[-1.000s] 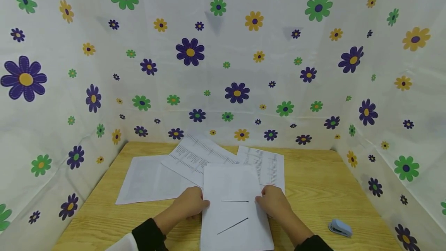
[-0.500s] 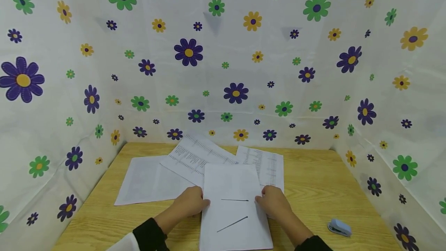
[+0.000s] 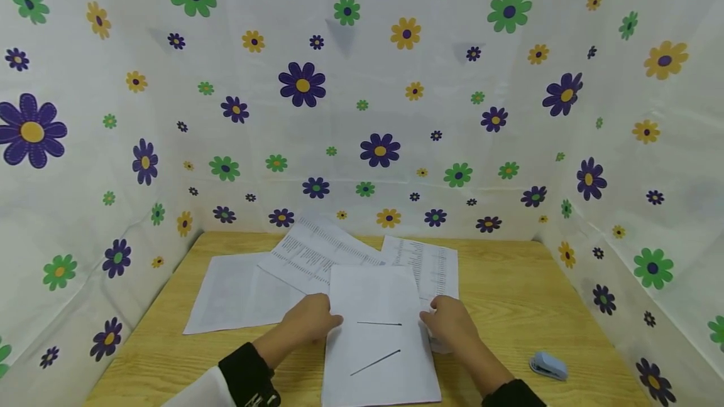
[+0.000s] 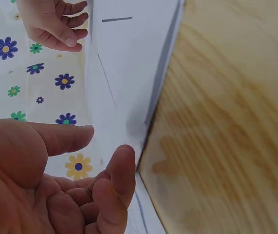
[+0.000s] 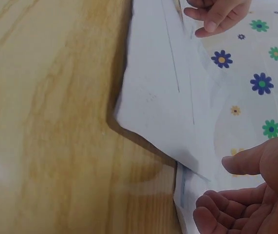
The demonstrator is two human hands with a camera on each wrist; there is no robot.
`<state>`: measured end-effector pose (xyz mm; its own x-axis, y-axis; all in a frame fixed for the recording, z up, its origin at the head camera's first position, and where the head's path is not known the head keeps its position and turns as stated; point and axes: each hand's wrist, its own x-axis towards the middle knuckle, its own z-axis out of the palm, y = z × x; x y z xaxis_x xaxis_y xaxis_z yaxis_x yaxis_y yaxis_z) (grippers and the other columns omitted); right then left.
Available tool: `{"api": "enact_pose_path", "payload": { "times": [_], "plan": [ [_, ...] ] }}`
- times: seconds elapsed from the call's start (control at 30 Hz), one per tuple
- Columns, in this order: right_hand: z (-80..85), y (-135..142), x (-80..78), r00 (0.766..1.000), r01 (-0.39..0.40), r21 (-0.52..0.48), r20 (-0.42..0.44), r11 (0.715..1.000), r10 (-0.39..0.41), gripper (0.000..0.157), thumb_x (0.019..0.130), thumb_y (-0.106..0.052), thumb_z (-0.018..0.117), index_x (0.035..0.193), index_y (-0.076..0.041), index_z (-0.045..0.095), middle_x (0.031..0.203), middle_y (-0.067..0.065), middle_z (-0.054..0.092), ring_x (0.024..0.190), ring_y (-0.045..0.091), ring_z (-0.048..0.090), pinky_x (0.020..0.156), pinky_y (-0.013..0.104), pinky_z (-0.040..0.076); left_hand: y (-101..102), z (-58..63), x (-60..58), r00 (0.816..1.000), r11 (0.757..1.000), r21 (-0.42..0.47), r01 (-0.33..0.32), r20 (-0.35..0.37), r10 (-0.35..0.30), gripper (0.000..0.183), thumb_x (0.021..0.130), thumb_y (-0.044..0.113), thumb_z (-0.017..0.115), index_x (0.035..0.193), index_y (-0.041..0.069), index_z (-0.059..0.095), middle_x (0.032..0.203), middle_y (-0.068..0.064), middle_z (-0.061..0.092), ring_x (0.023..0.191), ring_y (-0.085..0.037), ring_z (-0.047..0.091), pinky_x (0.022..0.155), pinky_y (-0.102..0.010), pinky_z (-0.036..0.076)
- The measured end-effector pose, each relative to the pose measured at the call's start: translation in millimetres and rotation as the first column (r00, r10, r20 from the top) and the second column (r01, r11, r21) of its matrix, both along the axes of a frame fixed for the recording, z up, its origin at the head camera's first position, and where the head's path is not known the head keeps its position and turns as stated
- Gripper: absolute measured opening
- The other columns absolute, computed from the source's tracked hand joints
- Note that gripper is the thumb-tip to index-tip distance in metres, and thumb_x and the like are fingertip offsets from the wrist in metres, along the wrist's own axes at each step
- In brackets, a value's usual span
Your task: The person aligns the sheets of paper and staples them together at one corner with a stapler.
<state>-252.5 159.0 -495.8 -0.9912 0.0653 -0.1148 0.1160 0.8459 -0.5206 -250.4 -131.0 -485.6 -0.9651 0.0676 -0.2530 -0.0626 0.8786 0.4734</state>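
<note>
A stack of white paper (image 3: 373, 291) lies in front of me, its top sheet marked with two thin dark lines (image 3: 379, 323), each ending in a dark dot at the right. My left hand (image 3: 308, 319) is at the stack's left edge; the left wrist view shows its thumb and loosely bent fingers (image 4: 119, 170) spread apart with nothing between them. Beside the right edge is my right hand (image 3: 452, 325). Its thumb (image 5: 243, 163) and half-bent fingers stand apart in the right wrist view, holding nothing.
Behind the stack lie printed sheets (image 3: 317, 253), partly under it, with another printed sheet (image 3: 447, 269) at right and a pale sheet (image 3: 232, 294) at left. A light blue stapler (image 3: 548, 366) sits on the wooden table (image 3: 498, 281) at right. Flowered cloth (image 3: 254, 112) encloses the sides and back.
Both hands have loosened from the stack's side edges, where they gripped it earlier. The right hand has shifted slightly rightward, the left slightly up. The stack has barely moved.
</note>
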Motion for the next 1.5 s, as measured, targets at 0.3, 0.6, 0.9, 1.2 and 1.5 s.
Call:
{"api": "enact_pose_path", "payload": {
  "times": [0.3, 0.6, 0.9, 1.2, 1.5],
  "plan": [
    [16.8, 35, -8.0, 0.995, 0.097, -0.027, 0.009, 0.995, -0.096, 0.049, 0.096, -0.026, 0.067, 0.128, 0.010, 0.060, 0.126, 0.029, 0.065, 0.108, 0.039, 0.065, 0.088, 0.053, 0.056, 36, 6.1, -20.4, 0.985, 0.987, 0.046, 0.153, -0.092, -0.149, 0.043, 0.093, 0.035, 0.074, 0.117, 0.001, 0.067, 0.104, -0.010, 0.071, 0.082, -0.019, 0.062, 0.071, -0.039, 0.055],
    [8.6, 64, -13.6, 0.986, 0.160, -0.200, 0.089, 0.967, -0.144, 0.063, 0.098, -0.028, 0.064, 0.138, 0.018, 0.047, 0.127, 0.034, 0.059, 0.091, 0.030, 0.063, 0.072, 0.040, 0.058, 91, 1.1, -28.5, 0.912, 0.915, 0.050, 0.400, -0.119, -0.392, 0.040, 0.093, 0.037, 0.074, 0.121, 0.010, 0.069, 0.121, -0.007, 0.067, 0.112, -0.023, 0.063, 0.095, -0.042, 0.054],
    [5.8, 67, -8.7, 0.962, 0.260, -0.538, 0.212, 0.802, -0.170, 0.074, 0.103, -0.032, 0.058, 0.148, 0.019, 0.027, 0.142, 0.042, 0.043, 0.120, 0.050, 0.058, 0.079, 0.044, 0.062, 134, -2.9, -21.0, 0.706, 0.711, -0.094, 0.697, -0.085, -0.704, 0.034, 0.094, 0.038, 0.073, 0.125, 0.026, 0.072, 0.131, 0.009, 0.065, 0.124, -0.014, 0.058, 0.104, -0.036, 0.050],
    [7.2, 69, -4.9, 0.927, 0.370, -0.688, 0.314, 0.624, -0.204, 0.072, 0.104, -0.028, 0.057, 0.150, 0.016, 0.024, 0.147, 0.037, 0.035, 0.121, 0.044, 0.051, 0.079, 0.042, 0.062, 153, -3.6, -17.7, 0.617, 0.608, -0.183, 0.773, -0.007, -0.787, 0.029, 0.092, 0.035, 0.076, 0.121, 0.029, 0.075, 0.126, 0.011, 0.067, 0.109, -0.011, 0.057, 0.094, -0.032, 0.051],
    [-1.7, 60, -11.0, 0.915, 0.403, -0.739, 0.335, 0.540, -0.224, 0.056, 0.102, -0.023, 0.062, 0.136, 0.018, 0.046, 0.114, 0.023, 0.063, 0.082, 0.022, 0.067, 0.064, 0.032, 0.061, 152, -5.0, -17.1, 0.624, 0.612, -0.191, 0.767, 0.000, -0.782, 0.026, 0.093, 0.035, 0.076, 0.118, 0.029, 0.076, 0.125, 0.013, 0.066, 0.108, -0.010, 0.056, 0.093, -0.031, 0.052]
  ]
}}
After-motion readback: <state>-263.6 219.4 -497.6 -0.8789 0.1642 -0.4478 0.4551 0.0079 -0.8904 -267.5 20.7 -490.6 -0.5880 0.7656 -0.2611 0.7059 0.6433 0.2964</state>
